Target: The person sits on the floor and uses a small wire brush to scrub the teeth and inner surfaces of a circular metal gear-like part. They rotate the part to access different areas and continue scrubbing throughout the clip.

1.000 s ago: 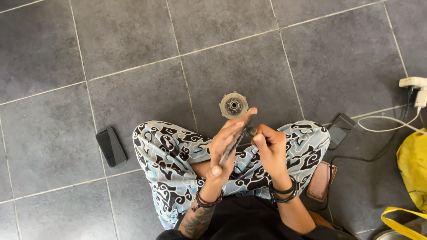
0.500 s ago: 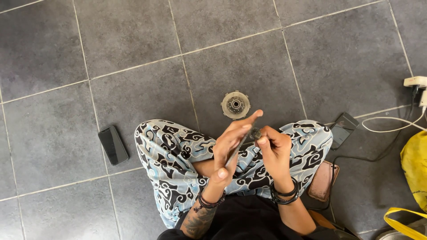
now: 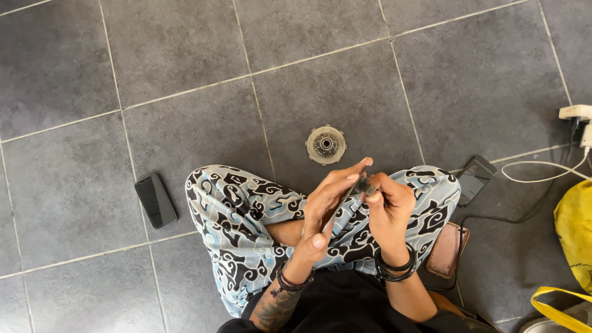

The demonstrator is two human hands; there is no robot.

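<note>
I sit cross-legged on a grey tiled floor in patterned blue and black trousers. My left hand (image 3: 327, 203) and my right hand (image 3: 388, 206) meet above my lap, both gripping a thin dark metal rod (image 3: 346, 198) that runs slantwise between them. My right fingers pinch its upper end, where a small dark part sits. My left hand wraps its lower length, thumb near the bottom. A round toothed gear part (image 3: 325, 145) with a pale disc lies flat on the floor just beyond my knees, apart from both hands.
A black phone (image 3: 155, 200) lies on the floor to my left. A second dark phone (image 3: 475, 179) with a cable lies by my right knee. A white power strip (image 3: 576, 114), white cord, a yellow bag (image 3: 576, 231) and a brown pouch (image 3: 447, 250) are at the right.
My hands stay closed on the rod with only slight finger shifts. The view has drifted a little, so the gear part appears slightly higher.
</note>
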